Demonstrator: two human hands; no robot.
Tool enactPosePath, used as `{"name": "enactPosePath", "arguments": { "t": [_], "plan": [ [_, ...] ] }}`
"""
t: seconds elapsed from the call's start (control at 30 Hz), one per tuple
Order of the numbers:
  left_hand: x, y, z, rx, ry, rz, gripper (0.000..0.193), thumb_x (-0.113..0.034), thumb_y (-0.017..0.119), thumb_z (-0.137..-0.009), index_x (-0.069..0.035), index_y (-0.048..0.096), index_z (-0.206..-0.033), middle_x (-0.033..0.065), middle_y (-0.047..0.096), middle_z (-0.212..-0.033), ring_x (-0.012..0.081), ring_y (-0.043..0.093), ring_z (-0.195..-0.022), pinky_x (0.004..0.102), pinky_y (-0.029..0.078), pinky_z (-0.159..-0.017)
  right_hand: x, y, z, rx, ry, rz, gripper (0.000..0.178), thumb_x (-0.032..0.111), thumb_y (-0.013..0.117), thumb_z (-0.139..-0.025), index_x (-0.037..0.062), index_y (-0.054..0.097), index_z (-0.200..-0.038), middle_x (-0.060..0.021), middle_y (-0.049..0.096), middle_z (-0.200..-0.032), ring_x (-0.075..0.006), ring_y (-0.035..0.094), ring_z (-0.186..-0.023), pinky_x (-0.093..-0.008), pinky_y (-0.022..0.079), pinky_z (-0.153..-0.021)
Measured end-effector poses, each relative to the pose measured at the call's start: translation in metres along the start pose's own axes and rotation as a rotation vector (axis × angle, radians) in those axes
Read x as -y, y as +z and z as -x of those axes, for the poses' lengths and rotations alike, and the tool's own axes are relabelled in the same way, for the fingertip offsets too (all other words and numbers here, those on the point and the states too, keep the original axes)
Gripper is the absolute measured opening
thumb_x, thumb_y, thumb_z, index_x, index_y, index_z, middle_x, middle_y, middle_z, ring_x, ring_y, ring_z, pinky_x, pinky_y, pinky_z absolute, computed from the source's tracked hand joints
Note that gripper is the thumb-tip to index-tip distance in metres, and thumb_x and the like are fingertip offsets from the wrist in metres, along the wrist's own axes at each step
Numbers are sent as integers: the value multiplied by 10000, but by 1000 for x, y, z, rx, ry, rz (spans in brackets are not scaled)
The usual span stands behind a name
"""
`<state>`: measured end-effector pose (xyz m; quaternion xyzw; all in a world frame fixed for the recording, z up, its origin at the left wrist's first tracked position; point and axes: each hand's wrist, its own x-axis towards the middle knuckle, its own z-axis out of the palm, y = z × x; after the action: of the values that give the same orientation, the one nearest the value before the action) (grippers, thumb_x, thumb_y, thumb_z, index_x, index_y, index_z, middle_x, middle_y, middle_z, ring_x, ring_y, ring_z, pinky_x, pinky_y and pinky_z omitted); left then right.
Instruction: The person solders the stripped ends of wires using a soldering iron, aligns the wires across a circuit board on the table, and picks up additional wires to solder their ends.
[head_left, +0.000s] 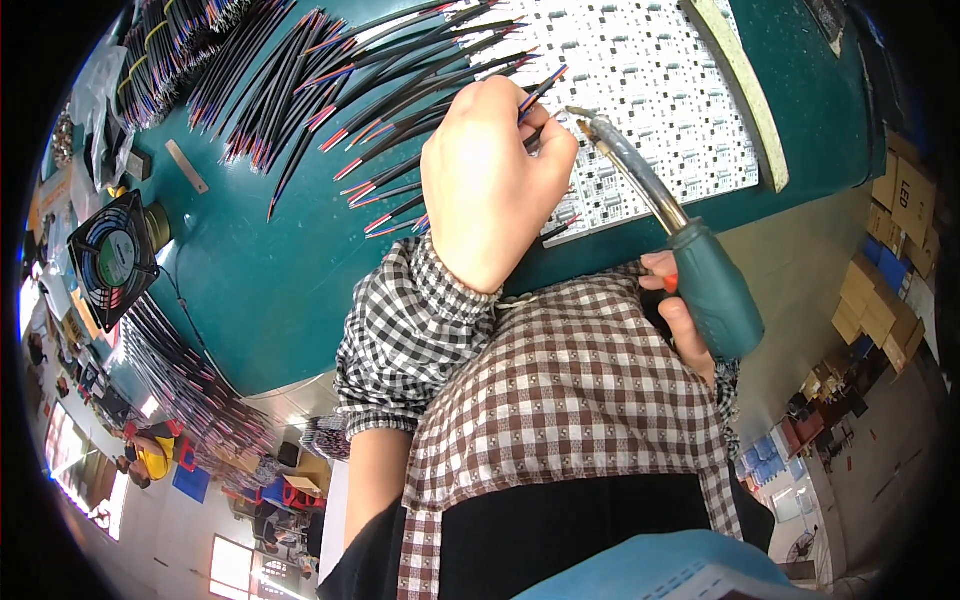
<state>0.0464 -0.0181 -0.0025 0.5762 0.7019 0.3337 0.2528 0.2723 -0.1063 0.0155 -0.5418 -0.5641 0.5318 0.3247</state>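
Note:
My left hand [488,185] is closed over the lower left of a white circuit board panel [665,80], pinching a thin black cable [545,88] whose stripped end shows red and blue wires. My right hand [685,325] is wrapped around the green handle of a soldering iron [715,285], and a red part shows by its fingers. The iron's metal shaft slants up to the left, its tip just right of my left fingertips. Whether the tip touches the panel I cannot tell. Several black cables [385,130] fan out left of my left hand, some with ends on the panel.
More cable bundles [165,60] lie at the far left of the green table [270,300]. A small black fan [115,260] stands at the left edge, near a flat metal strip [187,166]. A pale curved bar [745,90] borders the panel's right side. Cardboard boxes [875,305] are stacked at right.

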Motion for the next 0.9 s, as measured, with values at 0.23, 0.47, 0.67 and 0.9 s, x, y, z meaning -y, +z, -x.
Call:
{"name": "enactPosePath", "arguments": {
  "t": [0.23, 0.47, 0.67, 0.9],
  "plan": [
    [0, 0, -1, -15, -24, 33, 167, -90, 658, -707, 28, 541, -695, 158, 579, -671, 306, 576, -608, 364, 472, -598, 2, -3, -1, 1, 29, -144, 671, 149, 793, -794, -103, 430, -1299, -206, 640, -1081, -288, 655, -1011, -350, 589, -808],
    [3, -17, 1, 169, 1, 172, 138, -97, 660, -831, 15, 588, -868, 151, 602, -811, 322, 608, -757, 383, 494, -674, 6, -5, -3, 9, 25, -209, 555, 224, 755, -834, -73, 497, -1226, -173, 617, -1075, -275, 630, -1030, -346, 578, -811],
    [24, -45, 7, -55, 215, 167, 110, 9, 616, -870, 8, 664, -969, 131, 601, -858, 266, 582, -756, 334, 476, -696, 5, -4, 0, -59, -15, -234, 537, 340, 677, -879, -54, 517, -1208, -165, 568, -1142, -286, 585, -1108, -330, 569, -803],
    [-1, -31, 19, 167, 28, 166, 130, -31, 689, -792, 14, 633, -901, 177, 643, -836, 303, 643, -765, 353, 508, -664, 6, -7, 9, -81, -65, -39, 598, 421, 571, -913, -105, 506, -1189, -189, 565, -1111, -302, 617, -1013, -334, 587, -742]
  ]
}}
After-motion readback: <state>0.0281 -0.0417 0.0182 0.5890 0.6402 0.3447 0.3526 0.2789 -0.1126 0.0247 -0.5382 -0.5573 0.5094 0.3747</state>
